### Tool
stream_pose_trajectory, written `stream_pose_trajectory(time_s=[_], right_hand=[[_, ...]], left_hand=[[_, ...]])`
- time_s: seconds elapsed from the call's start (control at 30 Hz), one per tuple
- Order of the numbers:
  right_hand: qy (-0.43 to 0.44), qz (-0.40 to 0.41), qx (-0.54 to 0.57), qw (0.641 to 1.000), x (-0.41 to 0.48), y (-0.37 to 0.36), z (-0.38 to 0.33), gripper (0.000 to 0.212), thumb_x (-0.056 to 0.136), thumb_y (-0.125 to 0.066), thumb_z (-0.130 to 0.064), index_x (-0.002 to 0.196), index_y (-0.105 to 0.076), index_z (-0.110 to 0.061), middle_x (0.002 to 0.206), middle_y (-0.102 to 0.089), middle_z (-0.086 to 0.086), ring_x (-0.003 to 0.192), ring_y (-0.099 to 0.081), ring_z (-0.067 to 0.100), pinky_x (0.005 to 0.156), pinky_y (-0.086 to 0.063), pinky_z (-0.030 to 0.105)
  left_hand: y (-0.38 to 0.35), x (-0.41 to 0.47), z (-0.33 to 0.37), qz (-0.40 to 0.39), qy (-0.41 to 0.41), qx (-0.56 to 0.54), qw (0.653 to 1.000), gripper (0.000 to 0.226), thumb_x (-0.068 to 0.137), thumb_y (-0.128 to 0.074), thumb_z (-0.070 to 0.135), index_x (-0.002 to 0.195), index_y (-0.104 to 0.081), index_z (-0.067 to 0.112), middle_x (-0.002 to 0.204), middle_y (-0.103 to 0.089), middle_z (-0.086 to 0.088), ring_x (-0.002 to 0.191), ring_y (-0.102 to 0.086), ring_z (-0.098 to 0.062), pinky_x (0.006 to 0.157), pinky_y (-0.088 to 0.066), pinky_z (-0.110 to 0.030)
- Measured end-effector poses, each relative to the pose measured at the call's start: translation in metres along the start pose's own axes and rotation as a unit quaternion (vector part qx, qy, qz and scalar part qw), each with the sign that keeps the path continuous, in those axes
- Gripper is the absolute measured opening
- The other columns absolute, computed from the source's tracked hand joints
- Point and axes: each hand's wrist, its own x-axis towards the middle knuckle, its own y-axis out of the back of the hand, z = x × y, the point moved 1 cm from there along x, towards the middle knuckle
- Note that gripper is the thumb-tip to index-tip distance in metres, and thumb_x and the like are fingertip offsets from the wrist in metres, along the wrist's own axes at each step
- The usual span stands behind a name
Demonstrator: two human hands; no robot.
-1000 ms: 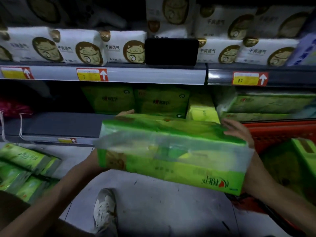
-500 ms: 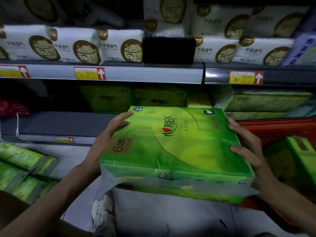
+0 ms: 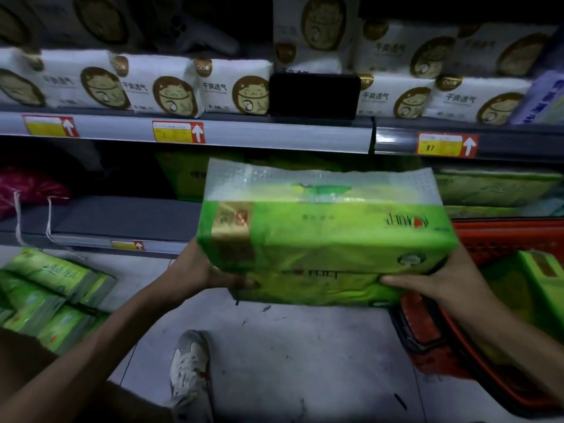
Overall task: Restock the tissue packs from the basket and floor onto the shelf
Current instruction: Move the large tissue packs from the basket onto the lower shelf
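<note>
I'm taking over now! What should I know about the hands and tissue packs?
The left hand and right hand grip the ends of one green tissue pack, held before the lower shelf, not yet on it.
Several shelved packs stand at its back.
Left: shelve this one, then the floor packs on the left and the spare pack in the red basket.

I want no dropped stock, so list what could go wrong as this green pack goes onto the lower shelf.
1. The left hand and right hand grip only the lower corners of the green tissue pack; its slick wrap might slip.
2. Its loose clear flap could snag on the upper shelf rail.
3. The floor packs lie left of the shoe, so a step that way may crush them.
</note>
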Motion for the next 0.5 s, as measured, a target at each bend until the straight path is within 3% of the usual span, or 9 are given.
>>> stream_pose_trajectory(time_s=[0.1, 0.23, 0.3, 0.4, 0.5], right_hand=[[-0.044, 0.021, 0.081, 0.995, 0.006, -0.007, 0.01, 0.106, 0.052, -0.093, -0.009, 0.144, -0.046, -0.032, 0.118, -0.076, -0.007, 0.108, -0.074, 0.019, 0.074, -0.063, 0.031], [-0.115, 0.033, 0.151, 0.981, 0.011, -0.037, 0.016, 0.117, 0.037, -0.105, -0.043, 0.14, -0.052, -0.027, 0.123, -0.075, 0.003, 0.112, -0.073, 0.025, 0.08, -0.063, 0.035], [-0.137, 0.036, 0.17, 0.975, 0.014, -0.054, 0.019, 0.097, 0.053, -0.099, -0.038, 0.139, -0.054, -0.027, 0.126, -0.074, 0.004, 0.114, -0.072, 0.027, 0.081, -0.063, 0.037], [-0.176, 0.039, 0.224, 0.958, 0.016, -0.077, 0.021, 0.05, 0.086, -0.072, -0.019, 0.133, -0.06, -0.027, 0.123, -0.076, 0.003, 0.108, -0.075, 0.025, 0.081, -0.062, 0.041], [-0.241, 0.021, 0.24, 0.94, 0.015, -0.095, 0.024, 0.032, 0.098, -0.059, -0.026, 0.128, -0.068, -0.021, 0.121, -0.076, 0.01, 0.106, -0.075, 0.032, 0.095, -0.056, 0.054]], left_hand=[[-0.006, -0.013, 0.021, 0.003, -0.009, -0.074, 0.997, 0.1, 0.047, -0.102, 0.048, 0.133, -0.061, 0.015, 0.128, -0.074, -0.005, 0.116, -0.072, -0.024, 0.091, -0.062, -0.04], [-0.005, -0.025, 0.038, 0.043, 0.002, -0.158, 0.987, 0.114, 0.041, -0.091, 0.078, 0.135, -0.059, 0.022, 0.129, -0.074, -0.003, 0.114, -0.073, -0.025, 0.085, -0.063, -0.034], [0.002, -0.033, 0.042, 0.045, 0.007, -0.168, 0.985, 0.109, 0.049, -0.081, 0.087, 0.138, -0.06, 0.028, 0.133, -0.072, -0.001, 0.119, -0.071, -0.024, 0.09, -0.063, -0.036], [0.014, -0.05, 0.047, 0.041, 0.002, -0.158, 0.986, 0.085, 0.069, -0.059, 0.093, 0.137, -0.065, 0.042, 0.141, -0.068, 0.0, 0.128, -0.066, -0.024, 0.1, -0.056, -0.044], [0.021, -0.06, 0.05, 0.065, 0.006, -0.174, 0.983, 0.09, 0.062, -0.067, 0.091, 0.133, -0.07, 0.036, 0.136, -0.071, -0.002, 0.126, -0.067, -0.026, 0.104, -0.05, -0.049]])
